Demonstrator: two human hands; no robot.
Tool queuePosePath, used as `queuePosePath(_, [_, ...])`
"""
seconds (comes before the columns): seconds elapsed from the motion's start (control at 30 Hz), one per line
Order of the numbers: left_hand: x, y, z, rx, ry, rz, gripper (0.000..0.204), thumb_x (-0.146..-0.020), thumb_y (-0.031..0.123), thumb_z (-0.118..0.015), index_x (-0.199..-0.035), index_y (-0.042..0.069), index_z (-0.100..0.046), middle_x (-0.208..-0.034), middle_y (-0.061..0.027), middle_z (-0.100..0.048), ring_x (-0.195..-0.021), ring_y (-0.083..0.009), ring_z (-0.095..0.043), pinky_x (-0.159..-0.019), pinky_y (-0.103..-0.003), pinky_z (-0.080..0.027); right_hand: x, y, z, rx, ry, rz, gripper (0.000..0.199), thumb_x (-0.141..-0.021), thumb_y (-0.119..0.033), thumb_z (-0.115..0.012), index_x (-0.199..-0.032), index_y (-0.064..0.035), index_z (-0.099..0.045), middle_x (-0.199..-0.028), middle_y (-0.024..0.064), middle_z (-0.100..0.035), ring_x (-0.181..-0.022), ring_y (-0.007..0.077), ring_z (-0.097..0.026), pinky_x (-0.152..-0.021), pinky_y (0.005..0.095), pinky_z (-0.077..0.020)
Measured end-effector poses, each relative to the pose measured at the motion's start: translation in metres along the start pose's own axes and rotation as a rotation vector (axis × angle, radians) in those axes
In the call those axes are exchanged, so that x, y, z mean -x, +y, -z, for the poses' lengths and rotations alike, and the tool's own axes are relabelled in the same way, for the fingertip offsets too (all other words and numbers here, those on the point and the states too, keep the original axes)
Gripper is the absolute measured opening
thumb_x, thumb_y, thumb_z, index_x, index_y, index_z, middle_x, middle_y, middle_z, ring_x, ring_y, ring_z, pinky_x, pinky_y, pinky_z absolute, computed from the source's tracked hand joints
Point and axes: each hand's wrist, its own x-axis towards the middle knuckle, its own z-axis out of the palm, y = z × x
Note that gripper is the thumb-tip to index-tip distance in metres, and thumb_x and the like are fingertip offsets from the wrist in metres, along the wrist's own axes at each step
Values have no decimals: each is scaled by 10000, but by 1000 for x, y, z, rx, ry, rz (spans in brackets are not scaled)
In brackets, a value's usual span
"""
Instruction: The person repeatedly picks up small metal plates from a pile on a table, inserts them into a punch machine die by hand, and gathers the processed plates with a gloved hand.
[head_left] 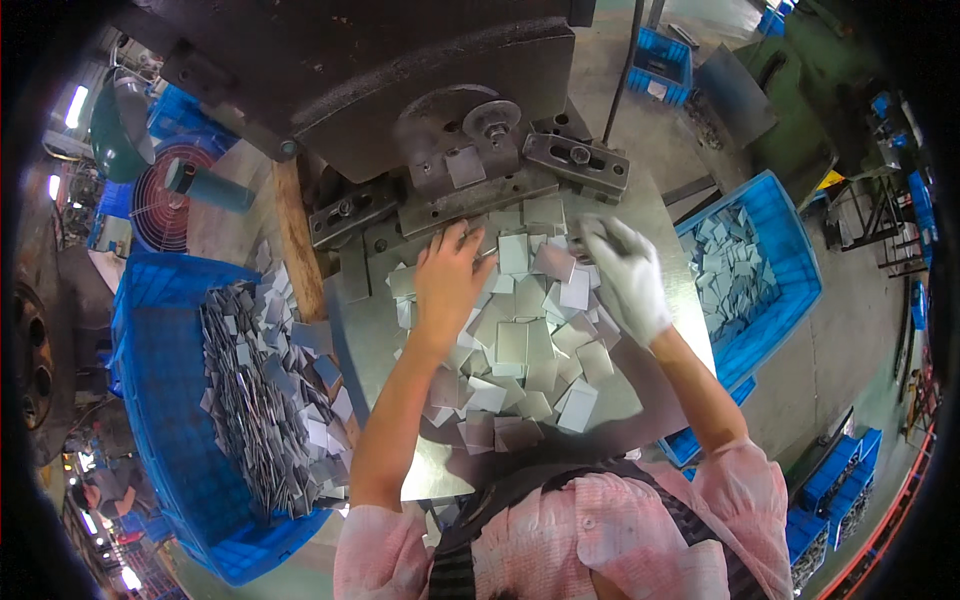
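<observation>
Many thin, flat metal plates [512, 343] lie in a loose heap on the metal worktable [640, 400] of a press. My bare left hand [452, 280] rests at the heap's far left, palm down and fingers spread, fingertips near the front edge of the die [480, 205]. My right hand [628, 278], in a white glove, is over the heap's far right side. Its slightly blurred fingers stretch toward the die, and I see no plate gripped in them. A tilted plate [553, 262] lies just left of the glove.
The dark press body [430, 90] looms beyond the die, with a clamp [577, 160] bolted at its right. A large blue crate [165, 400] of plates stands left; another blue crate [800, 270] of plates stands right. A wooden post [295, 235] and a fan [165, 205] are at the far left.
</observation>
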Motion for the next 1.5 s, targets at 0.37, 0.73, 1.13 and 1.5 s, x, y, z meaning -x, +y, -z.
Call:
queuePosePath(0.37, [29, 6, 39, 65, -31, -65, 330, -714, 178, -653, -1024, 85, -589, -1046, -56, -541, -984, -264, -513, -844, -369, -424, -95, 4, -91, -775, -191, -567, 360, -874, -268, -530, -1093, 13, -478, -871, 153, -591, -652, 216, -583, -560, 325, -492])
queuePosePath(0.73, [1, -1, 43, -47, -269, 118, 315, -660, 189, -709, -922, 92, -564, -941, -46, -523, -933, -219, -527, -713, -357, -471, 11, 19, 39, -793, -6, -473, 334, -914, -279, -444, -1098, -1, -447, -867, 130, -580, -729, 177, -593, -655, 299, -494])
queuePosePath(1.13, [-62, -2, 26, 1432, 6, 744, 137, -807, 143, -595, -792, 8, -585, -684, -98, -611, -527, -146, -588, -453, -193, -458, 33, 4, 18, -912, -150, -545, 223, -828, -194, -528, -980, -36, -479, -872, 187, -605, -681, 235, -614, -596, 302, -506])
queuePosePath(1.5, [-75, 4, -7, 1632, 307, 869, 116, -784, 72, -615, -795, -37, -576, -744, -140, -624, -634, -196, -639, -502, -210, -526, 41, -2, 13, -1063, -225, -625, 213, -879, -183, -457, -1054, -64, -485, -1068, 150, -566, -870, 237, -618, -671, 327, -523])
